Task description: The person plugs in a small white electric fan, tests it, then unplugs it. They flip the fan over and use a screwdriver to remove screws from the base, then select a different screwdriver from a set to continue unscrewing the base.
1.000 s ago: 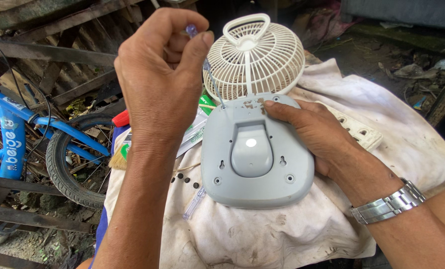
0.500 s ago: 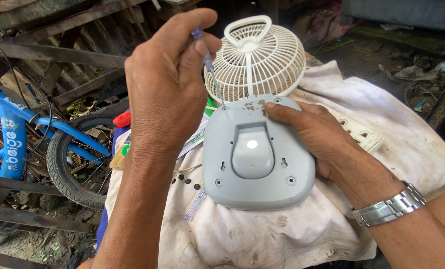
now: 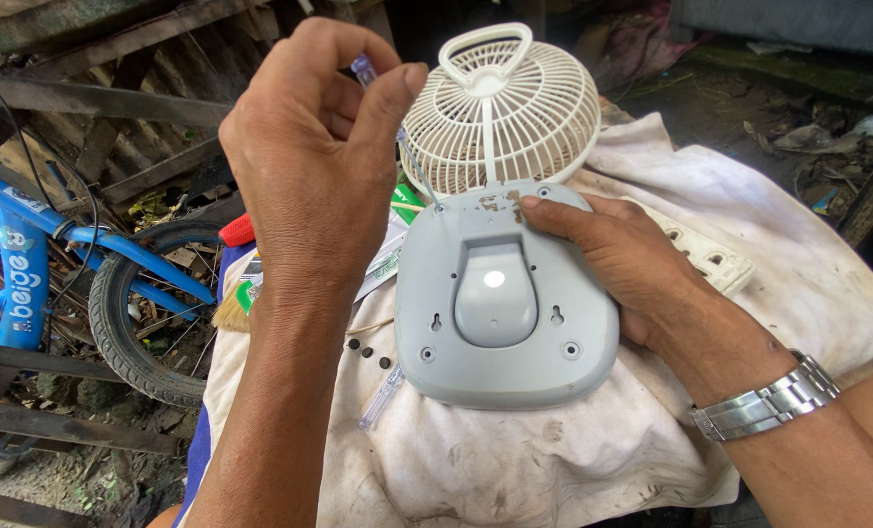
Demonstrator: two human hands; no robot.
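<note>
I am pinching a thin screwdriver with a clear handle between the thumb and fingers of my left hand, its tip sitting at a screw hole in the upper left corner of the grey fan base. My right hand is lying flat along the base's right edge, fingers stretched out and pressing on its top rim, not clenched around it. The base is lying underside up on a stained white cloth, with the cream fan cage beyond it. Small black screws and a second clear screwdriver are lying just left of the base. A blue bicycle is standing at far left.
</note>
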